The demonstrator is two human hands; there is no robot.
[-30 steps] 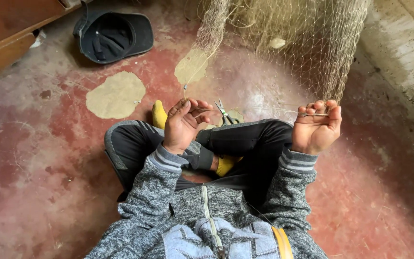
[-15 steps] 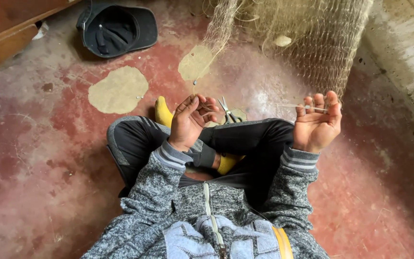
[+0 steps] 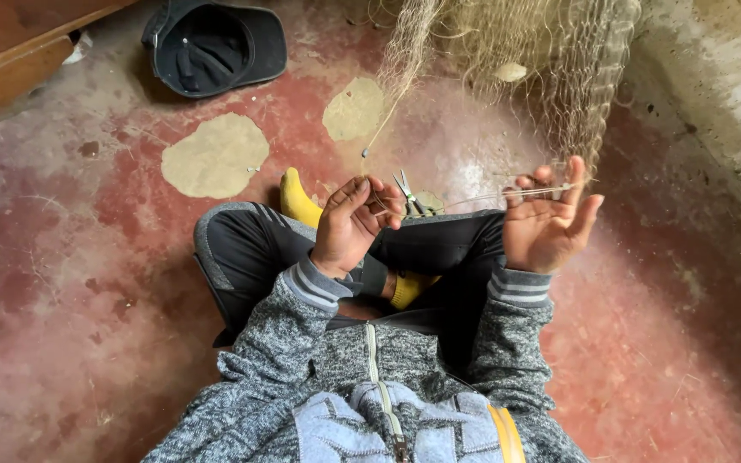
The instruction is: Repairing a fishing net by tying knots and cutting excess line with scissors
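Sitting cross-legged on a worn red floor (image 3: 87,343), a person in a grey knitted zip jacket (image 3: 370,386), black trousers and yellow socks (image 3: 298,201) works a thin pale line (image 3: 465,199) stretched between both hands above the knees. The left hand (image 3: 349,227) is curled, fingertips pressed together and pinching one end of the line. The right hand (image 3: 546,223) is raised palm-up, fingers loosely spread, with the line running across the fingertips. Small scissors (image 3: 406,193) lie on the floor just past the knees. Beyond them a pale fishing net (image 3: 525,77) hangs down, a strand leading toward the left hand. Farther left, a dark cap (image 3: 212,47) lies upside down beside a wooden plank (image 3: 10,51).
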